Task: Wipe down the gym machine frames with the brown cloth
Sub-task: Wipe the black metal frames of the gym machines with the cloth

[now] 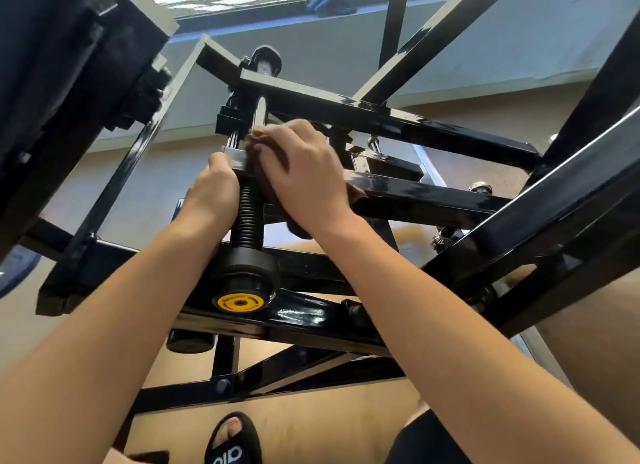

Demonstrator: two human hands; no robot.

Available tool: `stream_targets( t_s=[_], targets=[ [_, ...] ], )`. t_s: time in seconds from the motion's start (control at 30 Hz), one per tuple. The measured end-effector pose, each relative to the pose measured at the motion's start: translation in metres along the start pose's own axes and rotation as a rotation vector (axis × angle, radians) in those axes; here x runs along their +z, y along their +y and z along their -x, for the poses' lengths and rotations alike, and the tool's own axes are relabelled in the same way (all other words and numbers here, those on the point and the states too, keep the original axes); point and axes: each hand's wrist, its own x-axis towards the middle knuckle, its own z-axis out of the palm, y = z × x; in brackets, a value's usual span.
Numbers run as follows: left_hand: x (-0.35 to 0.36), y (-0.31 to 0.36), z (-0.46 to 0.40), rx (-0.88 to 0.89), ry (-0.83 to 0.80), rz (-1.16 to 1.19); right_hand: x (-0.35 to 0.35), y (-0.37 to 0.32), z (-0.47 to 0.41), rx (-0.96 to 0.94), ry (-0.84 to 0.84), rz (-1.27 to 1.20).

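While the right hand (304, 172) presses the crumpled brown cloth (258, 152), fingers curled over it, against the glossy black steel machine frame (398, 120), the left hand (213, 190) grips the ribbed black post (246, 217), whose long axis points toward twelve o'clock; several bars gleam wet, others look unwiped

I am looking at a gym: a black steel machine frame (398, 120) with a ribbed handle grip (246, 217) over a tan floor (311, 425).
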Motion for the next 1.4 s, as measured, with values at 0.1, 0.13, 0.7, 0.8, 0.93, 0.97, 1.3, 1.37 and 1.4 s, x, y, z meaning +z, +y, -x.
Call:
stream_targets(
  t_s=[0.1, 0.13, 0.7, 0.8, 0.93, 0.97, 1.3, 1.37, 1.4],
  targets=[
    [0.003, -0.004, -0.007, 0.021, 0.029, -0.143, -0.038, 0.05, 0.02, 0.159, 0.114, 0.131],
    [0.005, -0.006, -0.009, 0.044, 0.042, -0.163, -0.05, 0.065, 0.026, 0.246, 0.14, 0.182],
    [0.007, -0.002, -0.007, 0.576, 0.085, -0.507, -0.038, 0.053, 0.014, 0.23, 0.022, 0.073],
    [0.014, 0.019, -0.017, 0.816, 0.048, -0.848, -0.079, 0.104, 0.022, 0.583, 0.096, 0.295],
    [0.034, 0.04, -0.025, 1.082, -0.126, -1.204, -0.081, 0.099, 0.013, 0.837, 0.134, 0.373],
    [0.04, 0.04, -0.03, 1.124, -0.137, -1.253, -0.073, 0.088, 0.009, 0.778, 0.11, 0.313],
    [0.052, 0.03, -0.047, 1.272, -0.069, -1.161, -0.076, 0.087, 0.0, 0.554, -0.212, 0.315],
    [0.053, 0.03, -0.046, 1.256, -0.085, -1.165, -0.101, 0.105, -0.007, 0.77, -0.335, 0.548],
    [0.054, 0.03, -0.046, 1.252, -0.092, -1.168, -0.112, 0.111, -0.009, 0.853, -0.407, 0.657]
  ],
)
